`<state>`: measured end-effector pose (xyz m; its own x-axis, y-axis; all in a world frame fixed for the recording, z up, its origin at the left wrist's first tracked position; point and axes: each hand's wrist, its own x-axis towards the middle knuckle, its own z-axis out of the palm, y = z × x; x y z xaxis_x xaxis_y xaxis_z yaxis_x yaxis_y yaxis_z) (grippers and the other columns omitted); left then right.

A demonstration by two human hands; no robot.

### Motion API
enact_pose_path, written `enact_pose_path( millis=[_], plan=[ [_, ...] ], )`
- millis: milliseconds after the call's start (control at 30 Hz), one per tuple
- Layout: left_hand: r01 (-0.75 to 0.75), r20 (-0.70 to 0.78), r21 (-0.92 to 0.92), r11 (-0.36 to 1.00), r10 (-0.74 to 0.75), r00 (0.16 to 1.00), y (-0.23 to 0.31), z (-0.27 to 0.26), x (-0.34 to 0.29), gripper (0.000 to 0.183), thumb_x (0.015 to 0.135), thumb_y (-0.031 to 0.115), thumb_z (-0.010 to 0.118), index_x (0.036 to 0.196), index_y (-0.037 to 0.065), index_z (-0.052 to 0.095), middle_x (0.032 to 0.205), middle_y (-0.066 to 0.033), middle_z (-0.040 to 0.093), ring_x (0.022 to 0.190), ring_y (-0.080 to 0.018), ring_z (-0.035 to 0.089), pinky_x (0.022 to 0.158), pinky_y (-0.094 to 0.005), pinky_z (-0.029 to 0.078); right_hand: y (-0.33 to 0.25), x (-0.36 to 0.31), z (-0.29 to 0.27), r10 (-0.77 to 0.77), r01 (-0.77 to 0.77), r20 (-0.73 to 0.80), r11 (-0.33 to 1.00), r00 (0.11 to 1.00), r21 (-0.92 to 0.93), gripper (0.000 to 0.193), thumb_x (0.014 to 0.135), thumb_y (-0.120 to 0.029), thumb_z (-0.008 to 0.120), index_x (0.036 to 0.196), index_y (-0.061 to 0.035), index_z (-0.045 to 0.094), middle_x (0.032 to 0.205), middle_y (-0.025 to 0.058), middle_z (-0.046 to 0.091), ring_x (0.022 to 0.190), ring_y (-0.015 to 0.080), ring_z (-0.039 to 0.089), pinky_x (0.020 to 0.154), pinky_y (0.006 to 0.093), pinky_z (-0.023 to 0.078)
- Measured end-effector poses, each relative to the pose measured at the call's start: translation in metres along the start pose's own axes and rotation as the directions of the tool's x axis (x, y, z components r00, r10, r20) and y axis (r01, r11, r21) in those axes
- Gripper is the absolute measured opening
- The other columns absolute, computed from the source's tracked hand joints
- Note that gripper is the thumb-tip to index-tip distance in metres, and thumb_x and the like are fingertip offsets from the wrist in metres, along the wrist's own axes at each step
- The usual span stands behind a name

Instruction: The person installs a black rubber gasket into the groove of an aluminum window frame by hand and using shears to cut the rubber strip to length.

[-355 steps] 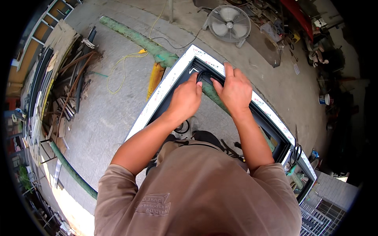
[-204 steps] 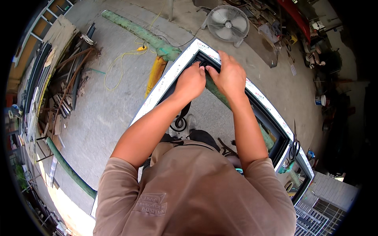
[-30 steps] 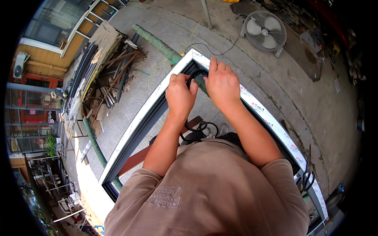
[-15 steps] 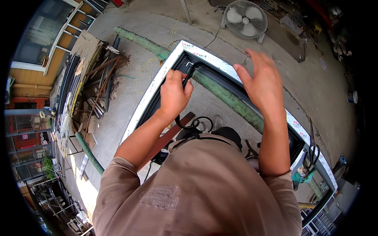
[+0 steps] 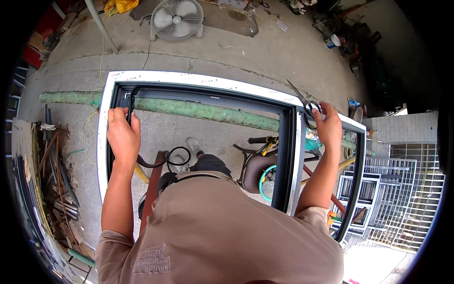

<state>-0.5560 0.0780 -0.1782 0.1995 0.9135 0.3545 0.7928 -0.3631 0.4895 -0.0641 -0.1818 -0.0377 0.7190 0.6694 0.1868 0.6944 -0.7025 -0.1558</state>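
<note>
At the frame's upper left corner: black strip [image 5: 131,102], bends over the inner edge of the frame [image 5: 189,78] and runs down to the left hand.
Left hand [image 5: 124,137]: inside the left edge; thumb and fingers drawn together in a pinch on the black strip.
Right hand [image 5: 328,128]: near the top edge, just right of the divider [image 5: 287,151]; fingers curled at the handles of the scissors [image 5: 306,103]; firmness of grip cannot be told.
Scissors: lie across the top edge, points out past the outer side.
Hanging loop [image 5: 190,155]: below the opening, beside the brown bar [image 5: 152,189]; apparently of the same strip.
Risk at corner: black strip springs or slides away from the inner edge; likely cause, a slackened left pinch or a tug from below.
Risk at loop: snags on the brown bar or a foot; cause, loose length left hanging.
Risk at top edge: scissors tip off outward, or score the white facing; cause, a partial hold on the handles, points overhanging.
Seating of strip: too small to judge.
</note>
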Motion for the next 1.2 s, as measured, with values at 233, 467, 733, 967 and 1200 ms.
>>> enact_pose_path(
  millis=[233, 467, 733, 967, 1200],
  plan=[
    [-0.064, -0.011, 0.003, 0.998, 0.064, 0.998, 0.002, 0.000, 0.004, 0.018, 0.102, 0.009, 0.075, 0.110, -0.005, 0.067, 0.106, -0.0219, 0.067, 0.094, -0.0412, 0.070, 0.085, -0.0507, 0.058, 0.037, -0.031, 0.046, -0.031, 0.030, -0.077, 1.000, 0.997, -0.009, 0.040, 0.105, -0.014, 0.070, 0.144, -0.0079, 0.072, 0.133, 0.0234, 0.076, 0.124, 0.0461, 0.071, 0.107, 0.0528, 0.057],
    [-0.034, 0.017, 0.022, 0.999, 0.034, 0.999, 0.003, -0.003, 0.006, 0.019, 0.101, 0.008, 0.075, 0.112, -0.005, 0.067, 0.109, -0.0232, 0.067, 0.096, -0.0438, 0.071, 0.086, -0.0525, 0.058, 0.037, -0.013, 0.049, -0.033, 0.031, -0.020, 0.996, 0.999, -0.088, 0.040, 0.098, -0.008, 0.073, 0.138, -0.0051, 0.072, 0.131, 0.0201, 0.076, 0.121, 0.0427, 0.072, 0.104, 0.0516, 0.058],
    [-0.043, -0.007, 0.074, 0.996, 0.044, 0.999, 0.005, 0.002, 0.003, 0.018, 0.102, 0.010, 0.076, 0.111, -0.004, 0.067, 0.105, -0.0205, 0.066, 0.093, -0.0403, 0.070, 0.084, -0.0507, 0.057, 0.047, 0.000, 0.044, -0.083, 0.102, 0.088, 0.964, 0.993, -0.244, 0.039, 0.096, -0.011, 0.079, 0.133, -0.0042, 0.070, 0.122, 0.0211, 0.075, 0.117, 0.0419, 0.073, 0.101, 0.0517, 0.059],
    [-0.036, -0.023, 0.096, 0.995, 0.039, 0.999, -0.001, 0.002, 0.002, 0.017, 0.101, 0.009, 0.076, 0.110, -0.004, 0.068, 0.104, -0.0200, 0.066, 0.091, -0.0406, 0.069, 0.083, -0.0511, 0.057, 0.048, -0.004, 0.031, -0.110, 0.113, 0.031, 0.988, 0.993, -0.106, 0.037, 0.104, -0.013, 0.074, 0.136, 0.0046, 0.067, 0.124, 0.0284, 0.075, 0.113, 0.0491, 0.073, 0.099, 0.0544, 0.058],
    [-0.009, -0.019, 0.073, 0.997, 0.010, 1.000, 0.009, 0.001, 0.007, 0.021, 0.100, 0.014, 0.077, 0.111, -0.002, 0.069, 0.105, -0.0208, 0.067, 0.089, -0.0418, 0.072, 0.081, -0.0525, 0.060, -0.062, -0.068, 0.027, -0.222, -0.267, 0.392, 0.438, 0.893, 0.858, 0.020, 0.106, 0.003, 0.061, 0.123, -0.0054, 0.055, 0.101, 0.0003, 0.064, 0.086, 0.0057, 0.055, 0.075, 0.0237, 0.045]
  ],
)
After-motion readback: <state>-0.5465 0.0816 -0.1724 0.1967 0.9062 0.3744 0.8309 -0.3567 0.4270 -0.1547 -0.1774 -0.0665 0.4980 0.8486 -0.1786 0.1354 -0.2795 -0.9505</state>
